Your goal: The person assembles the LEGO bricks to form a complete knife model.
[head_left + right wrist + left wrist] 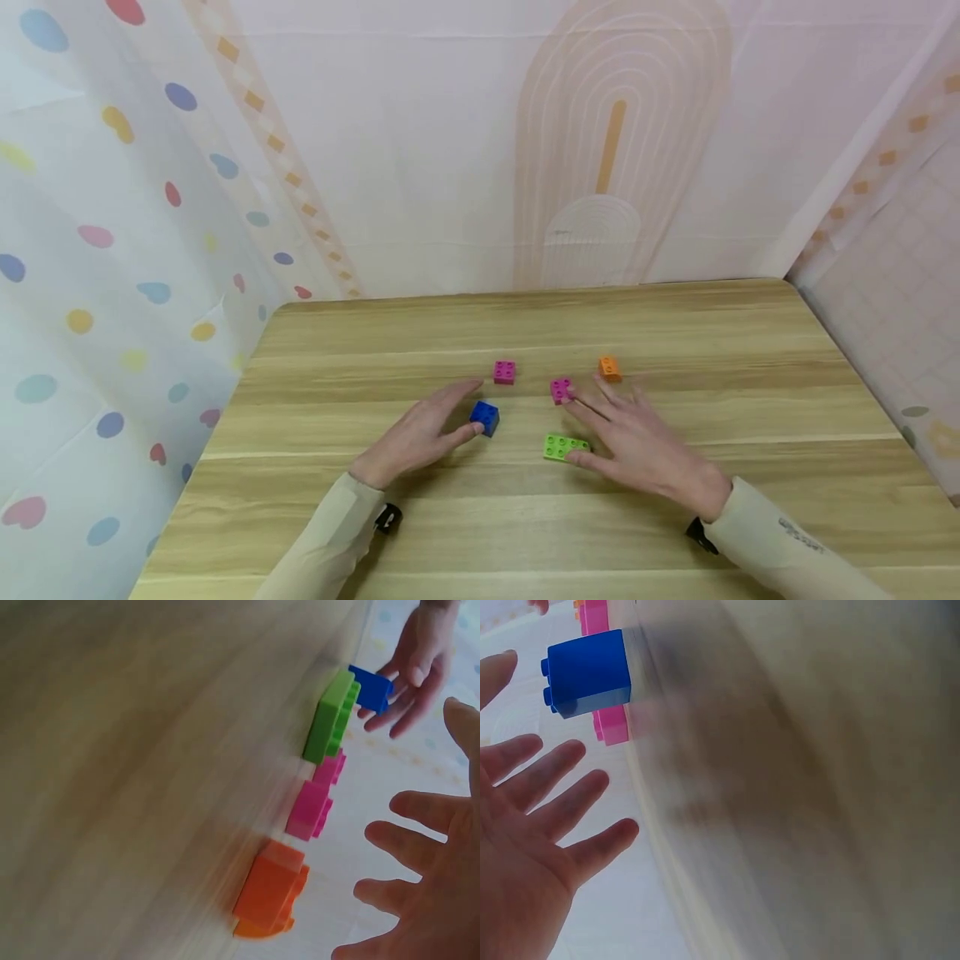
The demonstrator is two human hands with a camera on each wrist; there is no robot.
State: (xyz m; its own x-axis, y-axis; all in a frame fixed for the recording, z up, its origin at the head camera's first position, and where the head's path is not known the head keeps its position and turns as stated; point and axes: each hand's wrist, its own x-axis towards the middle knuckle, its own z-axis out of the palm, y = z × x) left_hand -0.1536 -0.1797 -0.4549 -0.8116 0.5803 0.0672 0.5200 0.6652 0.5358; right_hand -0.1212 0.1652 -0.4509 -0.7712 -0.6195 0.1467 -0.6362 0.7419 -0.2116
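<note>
Cream fabric sleeves (330, 533): reached in from the bottom edge.
Left hand (412, 435): hovered just beside a blue, squarish plastic block (486, 417), fingers released and spread.
Right hand (637, 442): hung above a lime-green, rectangular plastic block (558, 447), fingers extended, loose and apart.
Square magenta plastic block (505, 372): lay beyond the blue one.
Second magenta plastic block (558, 390): lay beyond the green one, partly hidden by right fingertips.
Orange plastic block (609, 368): lay just beyond that hand.
Wood-grain table (487, 533): bore all five.
</note>
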